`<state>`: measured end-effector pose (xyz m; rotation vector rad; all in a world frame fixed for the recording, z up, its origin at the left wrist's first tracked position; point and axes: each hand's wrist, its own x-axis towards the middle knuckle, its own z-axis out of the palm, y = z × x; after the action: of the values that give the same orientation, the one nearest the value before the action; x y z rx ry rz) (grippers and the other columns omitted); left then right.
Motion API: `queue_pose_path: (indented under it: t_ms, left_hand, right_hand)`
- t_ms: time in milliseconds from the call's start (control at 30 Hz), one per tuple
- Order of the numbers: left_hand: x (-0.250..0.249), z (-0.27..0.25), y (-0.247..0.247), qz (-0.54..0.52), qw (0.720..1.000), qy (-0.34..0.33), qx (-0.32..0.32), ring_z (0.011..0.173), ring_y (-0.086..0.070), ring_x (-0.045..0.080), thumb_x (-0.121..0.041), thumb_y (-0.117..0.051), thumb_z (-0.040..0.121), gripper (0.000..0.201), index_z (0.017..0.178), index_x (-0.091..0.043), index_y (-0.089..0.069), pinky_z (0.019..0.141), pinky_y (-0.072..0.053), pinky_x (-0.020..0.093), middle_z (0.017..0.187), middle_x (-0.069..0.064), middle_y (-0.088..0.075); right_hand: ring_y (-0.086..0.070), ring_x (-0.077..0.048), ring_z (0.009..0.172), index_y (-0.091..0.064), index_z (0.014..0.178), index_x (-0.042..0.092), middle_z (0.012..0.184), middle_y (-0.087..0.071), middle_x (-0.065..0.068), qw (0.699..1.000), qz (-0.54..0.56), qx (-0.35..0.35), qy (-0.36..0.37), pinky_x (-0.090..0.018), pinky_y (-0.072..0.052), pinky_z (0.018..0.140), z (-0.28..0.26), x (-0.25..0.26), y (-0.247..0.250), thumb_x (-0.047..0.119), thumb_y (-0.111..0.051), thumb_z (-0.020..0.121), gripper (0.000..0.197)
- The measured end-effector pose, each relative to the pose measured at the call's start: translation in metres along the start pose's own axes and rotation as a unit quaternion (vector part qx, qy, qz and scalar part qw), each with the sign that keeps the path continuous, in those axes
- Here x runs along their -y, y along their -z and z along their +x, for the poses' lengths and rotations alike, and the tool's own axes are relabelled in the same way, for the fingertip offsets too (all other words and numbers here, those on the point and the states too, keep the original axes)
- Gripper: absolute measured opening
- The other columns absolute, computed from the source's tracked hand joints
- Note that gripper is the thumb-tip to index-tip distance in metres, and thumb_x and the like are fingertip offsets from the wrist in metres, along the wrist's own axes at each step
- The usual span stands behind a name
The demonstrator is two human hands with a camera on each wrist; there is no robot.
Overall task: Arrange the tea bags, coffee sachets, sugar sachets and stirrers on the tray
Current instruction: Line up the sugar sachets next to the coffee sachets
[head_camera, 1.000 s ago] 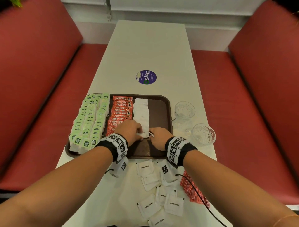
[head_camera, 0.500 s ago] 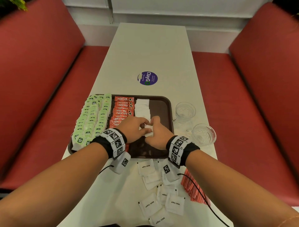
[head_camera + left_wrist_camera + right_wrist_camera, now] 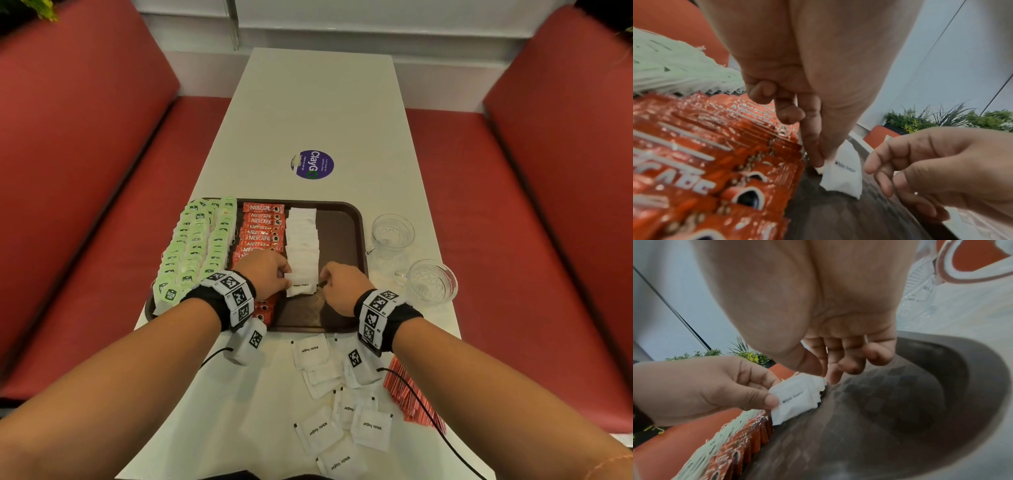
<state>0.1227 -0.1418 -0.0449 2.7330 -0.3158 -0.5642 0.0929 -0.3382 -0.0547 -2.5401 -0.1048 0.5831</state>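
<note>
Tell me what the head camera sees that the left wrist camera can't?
Only the head view shows the loose sugar sachets and red stirrers on the table, plus two glass cups. Only the left wrist view shows plants. Both show the left hand pinching a sugar sachet on the tray, beside the right hand.

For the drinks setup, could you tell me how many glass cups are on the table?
2: one glass cup right of the tray, the other nearer, further right.

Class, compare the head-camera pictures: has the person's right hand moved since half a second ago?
Yes. The right hand has drawn back rightward, away from the left hand, toward the tray's bare right side; a sugar sachet now shows between them.
</note>
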Motion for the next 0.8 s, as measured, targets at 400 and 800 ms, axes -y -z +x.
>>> queue_pose_path:
  t_ms: [400, 800]
  left_hand:
    - [-0.010, 0.010, -0.005, 0.076, 0.997, 0.014, 0.010, 0.090, -0.058, 0.016, -0.043, -0.079, 0.077, 0.030, 0.095, -0.027, -0.061, 0.078, -0.048, 0.028, 0.096, -0.007, -0.061]
    - [-0.022, 0.006, -0.003, 0.090, 0.996, 0.002, 0.005, 0.095, -0.059, 0.019, -0.042, -0.076, 0.082, 0.033, 0.106, -0.024, -0.063, 0.085, -0.051, 0.031, 0.105, -0.002, -0.061]
  right_hand:
    - [-0.064, -0.027, 0.101, -0.066, 0.117, 0.014, 0.113, -0.068, -0.007, 0.995, -0.089, 0.031, -0.021, -0.039, -0.054, 0.091, 0.011, 0.004, -0.009, 0.021, -0.051, 0.094, 0.028]
    - [-0.066, -0.027, 0.100, -0.068, 0.118, 0.016, 0.112, -0.070, -0.006, 0.993, -0.109, 0.045, -0.004, -0.038, -0.055, 0.090, -0.003, 0.007, 0.001, 0.021, -0.052, 0.093, 0.030]
